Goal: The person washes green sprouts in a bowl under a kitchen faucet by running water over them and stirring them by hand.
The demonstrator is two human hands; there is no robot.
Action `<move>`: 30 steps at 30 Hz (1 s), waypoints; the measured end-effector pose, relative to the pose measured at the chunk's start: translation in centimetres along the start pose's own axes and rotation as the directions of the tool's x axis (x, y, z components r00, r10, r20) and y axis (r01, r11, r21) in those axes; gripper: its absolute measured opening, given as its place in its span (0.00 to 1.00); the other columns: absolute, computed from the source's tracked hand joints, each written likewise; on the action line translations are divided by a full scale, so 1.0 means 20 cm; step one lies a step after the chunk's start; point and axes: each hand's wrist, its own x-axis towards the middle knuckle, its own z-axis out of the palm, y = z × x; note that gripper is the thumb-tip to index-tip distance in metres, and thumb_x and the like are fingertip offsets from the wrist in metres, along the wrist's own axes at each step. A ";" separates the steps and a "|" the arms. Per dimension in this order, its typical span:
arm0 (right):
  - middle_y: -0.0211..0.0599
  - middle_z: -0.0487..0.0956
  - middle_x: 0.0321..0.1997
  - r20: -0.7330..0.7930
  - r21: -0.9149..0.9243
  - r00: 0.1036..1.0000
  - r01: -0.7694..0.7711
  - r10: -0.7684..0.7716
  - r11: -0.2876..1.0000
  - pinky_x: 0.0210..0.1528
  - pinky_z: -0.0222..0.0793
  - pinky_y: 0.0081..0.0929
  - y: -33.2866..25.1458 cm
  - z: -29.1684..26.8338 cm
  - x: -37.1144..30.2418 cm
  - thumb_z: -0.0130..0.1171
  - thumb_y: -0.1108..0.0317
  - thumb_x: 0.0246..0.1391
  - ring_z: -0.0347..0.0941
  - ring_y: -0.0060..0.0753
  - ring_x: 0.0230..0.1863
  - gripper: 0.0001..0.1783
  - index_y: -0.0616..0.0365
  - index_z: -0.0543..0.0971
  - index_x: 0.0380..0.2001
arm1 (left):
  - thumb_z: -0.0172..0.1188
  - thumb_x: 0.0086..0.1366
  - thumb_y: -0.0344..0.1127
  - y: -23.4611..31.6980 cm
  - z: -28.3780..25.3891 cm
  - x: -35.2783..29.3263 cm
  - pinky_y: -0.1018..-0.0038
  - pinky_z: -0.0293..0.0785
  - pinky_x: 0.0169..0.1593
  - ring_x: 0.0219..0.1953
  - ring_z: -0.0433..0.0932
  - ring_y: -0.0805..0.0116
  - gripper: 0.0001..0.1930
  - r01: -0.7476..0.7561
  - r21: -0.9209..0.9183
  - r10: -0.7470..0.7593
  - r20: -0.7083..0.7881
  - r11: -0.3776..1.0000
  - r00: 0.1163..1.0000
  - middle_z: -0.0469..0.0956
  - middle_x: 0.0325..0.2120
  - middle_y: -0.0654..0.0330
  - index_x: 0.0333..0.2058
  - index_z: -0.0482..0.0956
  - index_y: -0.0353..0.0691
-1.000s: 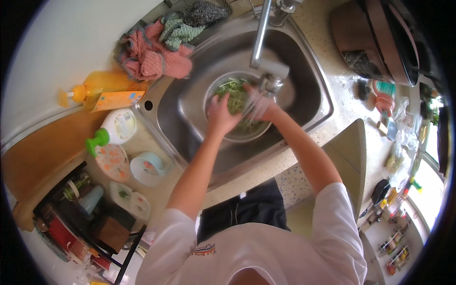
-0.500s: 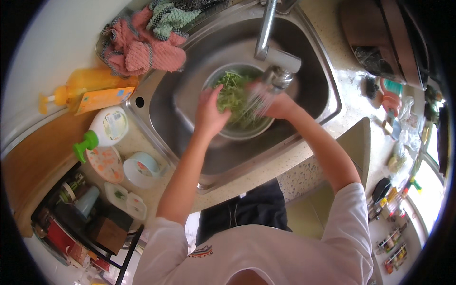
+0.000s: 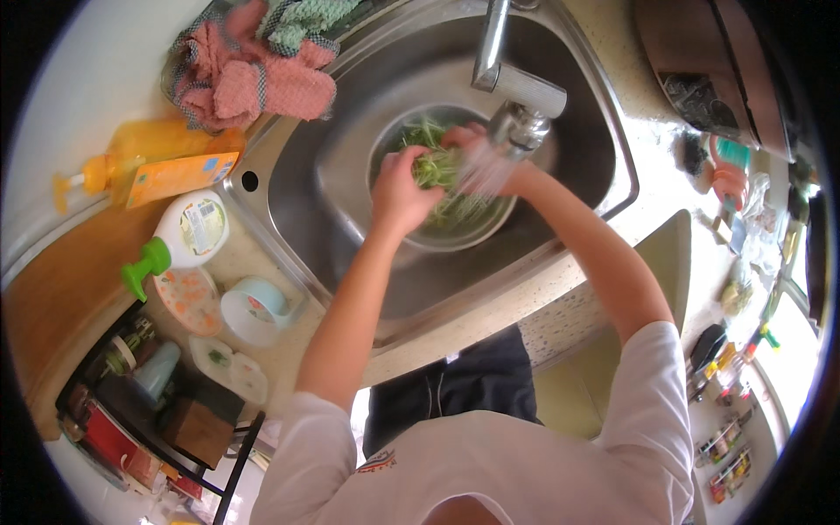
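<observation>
A metal bowl (image 3: 464, 243) stands in the steel sink with leafy greens (image 3: 429, 168) and water in it. The thin-stemmed greens are bunched between my hands over the bowl. My left hand (image 3: 402, 194) curls round their left side, thumb toward the middle. From the right, my right hand (image 3: 503, 175) reaches in with its fingers round the far side of the bunch, partly blurred by falling water. Spray from the faucet head (image 3: 523, 127) runs over the right hand and the greens.
The faucet spout (image 3: 492, 44) hangs over the sink (image 3: 420, 302). Pink towels (image 3: 249, 83), an orange pump bottle (image 3: 140, 153) and a white bottle with a green pump (image 3: 197, 229) stand left. Near them are a light-blue cup (image 3: 254, 308) and a brown appliance (image 3: 709, 70) far right.
My hands have come closer together and gathered the greens into a bunch between them. The right fingers have moved toward the far side of the bowl. Water still runs.
</observation>
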 end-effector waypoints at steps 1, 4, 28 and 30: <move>0.37 0.78 0.54 0.048 0.000 0.998 0.050 -0.050 0.999 0.62 0.69 0.35 -0.17 -0.10 0.04 0.64 0.51 0.57 0.74 0.41 0.59 0.30 0.51 0.73 0.58 | 0.74 0.50 0.31 -0.05 -0.04 -0.04 0.63 0.71 0.62 0.58 0.75 0.49 0.35 0.047 -0.135 -0.046 0.005 0.990 0.999 0.75 0.53 0.50 0.59 0.75 0.50; 0.40 0.74 0.63 0.080 0.004 0.987 0.138 -0.138 0.990 0.68 0.66 0.36 -0.20 -0.21 0.02 0.66 0.54 0.55 0.71 0.43 0.64 0.37 0.49 0.69 0.66 | 0.73 0.53 0.31 -0.12 0.01 -0.11 0.61 0.66 0.67 0.66 0.69 0.48 0.39 0.000 -0.276 -0.041 -0.142 0.961 0.989 0.71 0.60 0.46 0.65 0.71 0.50; 0.45 0.65 0.74 0.369 -0.154 0.918 0.213 -0.144 0.965 0.75 0.57 0.42 -0.19 -0.35 0.01 0.72 0.61 0.49 0.63 0.47 0.72 0.50 0.39 0.61 0.74 | 0.70 0.61 0.34 -0.07 0.16 -0.36 0.59 0.59 0.72 0.73 0.57 0.45 0.45 0.205 -0.254 -0.233 -0.084 0.945 0.969 0.57 0.70 0.39 0.74 0.56 0.54; 0.48 0.53 0.79 0.468 -0.406 0.879 0.309 -0.095 0.860 0.78 0.48 0.45 -0.18 -0.27 -0.02 0.71 0.59 0.50 0.53 0.53 0.77 0.55 0.32 0.52 0.77 | 0.70 0.60 0.37 -0.05 0.20 -0.38 0.55 0.62 0.71 0.72 0.57 0.38 0.46 0.231 -0.117 -0.244 -0.111 0.966 0.963 0.56 0.70 0.36 0.74 0.55 0.56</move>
